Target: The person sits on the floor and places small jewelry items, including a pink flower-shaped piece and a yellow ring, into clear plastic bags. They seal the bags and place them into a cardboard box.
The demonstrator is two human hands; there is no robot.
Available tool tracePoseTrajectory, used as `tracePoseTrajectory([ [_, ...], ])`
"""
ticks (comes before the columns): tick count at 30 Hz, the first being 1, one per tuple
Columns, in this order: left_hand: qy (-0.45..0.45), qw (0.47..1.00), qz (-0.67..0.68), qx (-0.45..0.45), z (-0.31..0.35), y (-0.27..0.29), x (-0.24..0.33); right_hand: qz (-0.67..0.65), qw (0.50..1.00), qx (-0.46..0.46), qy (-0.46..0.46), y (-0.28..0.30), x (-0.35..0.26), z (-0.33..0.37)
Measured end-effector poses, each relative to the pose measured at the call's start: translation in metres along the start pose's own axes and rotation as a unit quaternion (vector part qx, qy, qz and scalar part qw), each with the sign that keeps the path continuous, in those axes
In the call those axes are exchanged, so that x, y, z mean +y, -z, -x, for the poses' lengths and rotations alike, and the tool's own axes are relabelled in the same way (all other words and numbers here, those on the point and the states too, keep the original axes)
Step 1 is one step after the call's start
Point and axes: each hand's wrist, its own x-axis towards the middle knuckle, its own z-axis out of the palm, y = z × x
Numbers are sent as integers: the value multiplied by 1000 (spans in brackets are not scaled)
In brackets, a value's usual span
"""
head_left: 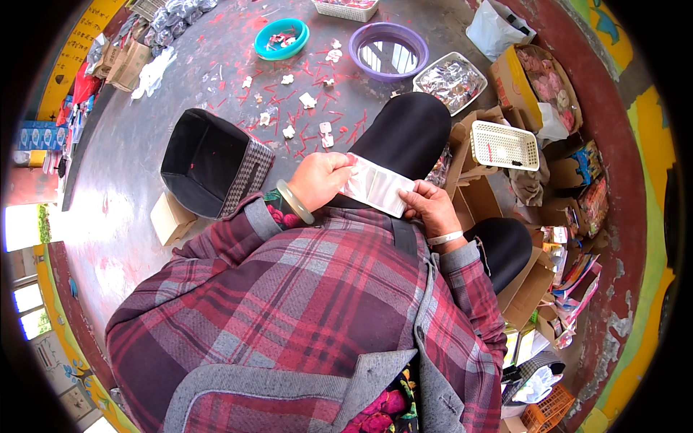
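Above my lap, a flat white rectangular packet [374, 186], glossy with a fold line across it, is stretched between my two hands. My left hand [317, 183] pinches its left end between thumb and fingers. At the other end, my right hand [433, 208] grips the lower right corner, with the thumb on top. A little pink shows by the left fingertips; what it belongs to cannot be made out. Left of my left hand stands a black box with a houndstooth side [209, 164], its open top facing me.
Ahead on the floor are a teal basin [304, 47], a purple basin of liquid [426, 55] and a white basket of small wrapped packets [451, 83]. Red strips and white scraps [308, 101] litter the floor. Cardboard boxes [530, 292] and a cream basket [504, 146] crowd my right.
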Motion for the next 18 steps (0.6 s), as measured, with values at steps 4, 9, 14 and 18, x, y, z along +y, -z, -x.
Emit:
tracePoseTrajectory([
  [4, 59, 990, 127, -13, -3, -3, -14, 0, 1000, -12, 5, 0, 0, 1],
  [9, 69, 986, 145, -40, -3, -5, -6, -20, 1000, -10, -10, 1, 0, 1],
  [14, 69, 980, 178, -50, -3, -2, -8, -27, 999, -5, -15, 5, 3, 1],
  [18, 97, 969, 217, -73, -6, 4, -28, -35, 999, -7, -16, 7, 4, 1],
])
